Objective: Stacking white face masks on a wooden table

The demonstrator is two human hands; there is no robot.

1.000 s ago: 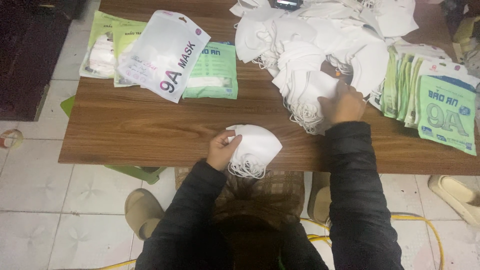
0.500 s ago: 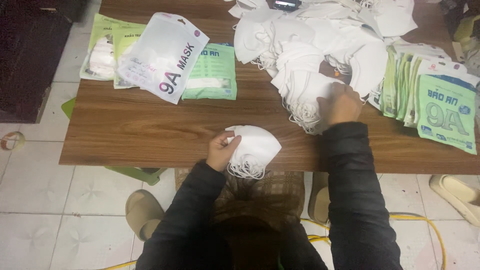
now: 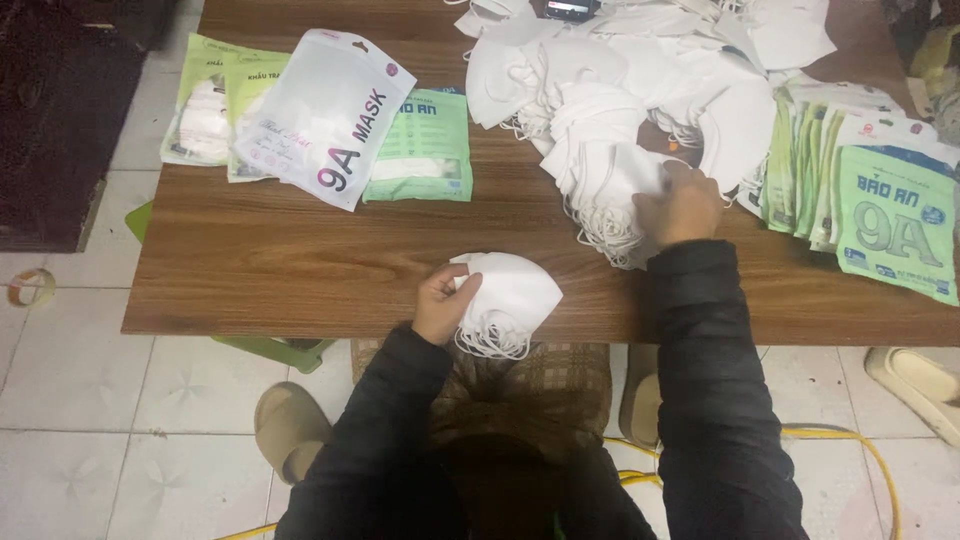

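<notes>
White stack: a small stack of folded masks (image 3: 510, 300) lies at the near edge of the wooden table (image 3: 300, 270), ear loops hanging over the edge.
Left hand: the left hand (image 3: 443, 303) grips the left side of the small stack, fingers curled over its top, thumb against it.
Right hand: the right hand (image 3: 682, 205) rests on the near end of the big heap of loose masks (image 3: 620, 90), fingers bent down among them; whether it pinches one cannot be told.
Big heap: beyond and right of the small stack, spreading to the table's far edge.
Green packets, right: a leaning row of green and white pouches (image 3: 880, 200) just right of the right hand.
Packets, left: a white pouch (image 3: 325, 115) lies across green pouches (image 3: 420, 145), beyond and left of the small stack, well apart from it.
Below the table: tan slippers (image 3: 290, 430) and a yellow cable (image 3: 850, 450) on pale tiles.
</notes>
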